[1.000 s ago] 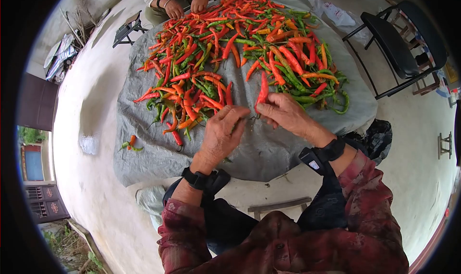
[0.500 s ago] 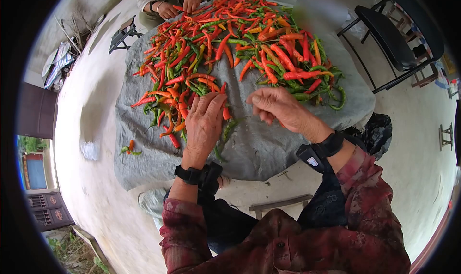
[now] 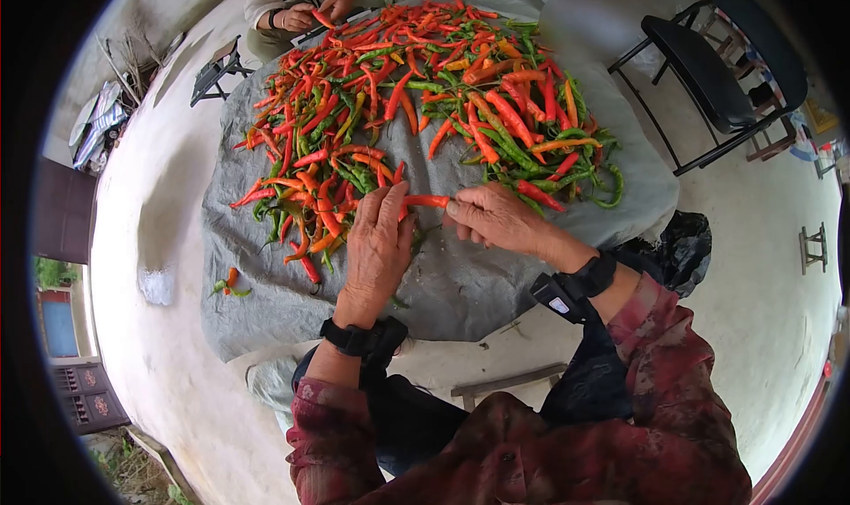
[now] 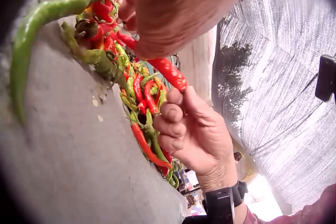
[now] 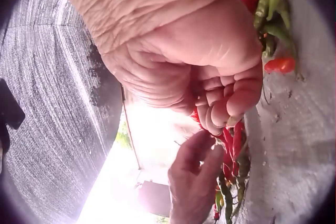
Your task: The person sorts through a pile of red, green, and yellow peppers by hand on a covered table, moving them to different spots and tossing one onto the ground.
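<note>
Between my two hands stretches a red chili pepper (image 3: 427,201), lying roughly level over the front of the grey sheet (image 3: 460,284). My right hand (image 3: 505,219) pinches its right end between thumb and curled fingers. At the other end, my left hand (image 3: 379,239) holds it with bent fingers; part of the pepper is hidden behind that hand in the left wrist view. Just past my left fingers lies the left heap of red, orange and green chilies (image 3: 310,186). Another heap of chilies (image 3: 522,124) spreads beyond my right hand. A curved green chili (image 4: 50,11) lies near my left hand.
Across the table another person's hands (image 3: 336,5) hold a red chili. A black folding chair (image 3: 699,71) stands at the right, a small folding stool (image 3: 217,73) at the left. Black plastic (image 3: 677,253) lies by the table's right front edge. Chili pieces (image 3: 232,282) lie at the left.
One second ago my right hand held a red chili upright; half a second ago it held none while my left hand reached to the left heap. Now both hands meet on a red chili.
</note>
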Action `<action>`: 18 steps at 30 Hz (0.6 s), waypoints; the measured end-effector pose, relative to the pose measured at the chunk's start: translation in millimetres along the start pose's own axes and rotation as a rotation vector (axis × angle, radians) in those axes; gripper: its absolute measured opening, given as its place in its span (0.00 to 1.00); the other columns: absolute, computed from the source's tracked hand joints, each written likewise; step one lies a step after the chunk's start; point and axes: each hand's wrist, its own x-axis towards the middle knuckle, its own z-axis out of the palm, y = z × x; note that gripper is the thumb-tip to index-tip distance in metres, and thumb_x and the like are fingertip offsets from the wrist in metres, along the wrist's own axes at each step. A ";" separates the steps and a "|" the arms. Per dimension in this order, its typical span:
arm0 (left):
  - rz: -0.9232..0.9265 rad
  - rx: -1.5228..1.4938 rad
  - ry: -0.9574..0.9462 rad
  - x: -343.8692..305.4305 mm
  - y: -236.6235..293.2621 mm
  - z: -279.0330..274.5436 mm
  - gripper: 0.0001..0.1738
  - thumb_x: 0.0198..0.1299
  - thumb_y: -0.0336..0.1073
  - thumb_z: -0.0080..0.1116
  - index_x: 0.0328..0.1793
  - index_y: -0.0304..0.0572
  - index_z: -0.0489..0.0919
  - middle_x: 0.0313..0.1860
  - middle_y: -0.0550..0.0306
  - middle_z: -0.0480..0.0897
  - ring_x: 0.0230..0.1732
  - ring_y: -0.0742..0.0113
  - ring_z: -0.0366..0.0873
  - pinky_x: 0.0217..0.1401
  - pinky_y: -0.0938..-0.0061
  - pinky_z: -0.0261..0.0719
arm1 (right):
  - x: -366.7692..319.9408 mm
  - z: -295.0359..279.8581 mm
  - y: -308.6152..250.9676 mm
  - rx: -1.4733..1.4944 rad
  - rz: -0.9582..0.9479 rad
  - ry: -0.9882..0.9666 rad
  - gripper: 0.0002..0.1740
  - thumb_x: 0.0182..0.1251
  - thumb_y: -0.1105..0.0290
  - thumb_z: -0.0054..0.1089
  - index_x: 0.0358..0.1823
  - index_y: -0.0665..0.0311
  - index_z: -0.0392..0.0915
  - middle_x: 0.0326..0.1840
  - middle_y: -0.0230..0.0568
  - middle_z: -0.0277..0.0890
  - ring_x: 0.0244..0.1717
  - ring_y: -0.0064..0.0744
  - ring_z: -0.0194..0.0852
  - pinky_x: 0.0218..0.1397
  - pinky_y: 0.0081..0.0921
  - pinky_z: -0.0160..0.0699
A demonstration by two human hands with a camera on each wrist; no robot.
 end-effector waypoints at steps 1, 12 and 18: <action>0.027 0.073 -0.043 -0.8 -5.7 0.0 0.21 0.48 0.27 0.62 0.51 0.36 0.74 0.45 0.47 0.73 0.45 0.49 0.73 0.48 0.61 0.73 | -0.2 -4.5 -0.1 -0.004 0.001 0.005 0.22 0.72 0.55 0.45 0.32 0.69 0.77 0.21 0.32 0.74 0.21 0.19 0.69 0.23 0.19 0.70; -0.058 0.275 -0.147 0.0 -10.2 11.7 0.17 0.49 0.34 0.63 0.46 0.39 0.74 0.32 0.50 0.77 0.37 0.49 0.76 0.42 0.61 0.74 | 1.9 -31.7 10.5 1.066 -0.085 0.163 0.21 0.70 0.53 0.51 0.46 0.66 0.76 0.25 0.27 0.72 0.23 0.16 0.66 0.26 0.16 0.67; -0.215 0.015 -0.031 2.3 -3.9 12.0 0.15 0.48 0.24 0.60 0.42 0.41 0.72 0.26 0.55 0.78 0.27 0.61 0.78 0.30 0.72 0.75 | 0.7 -5.8 9.3 0.357 0.013 -0.070 0.18 0.70 0.56 0.53 0.44 0.66 0.77 0.25 0.29 0.74 0.23 0.14 0.67 0.23 0.14 0.69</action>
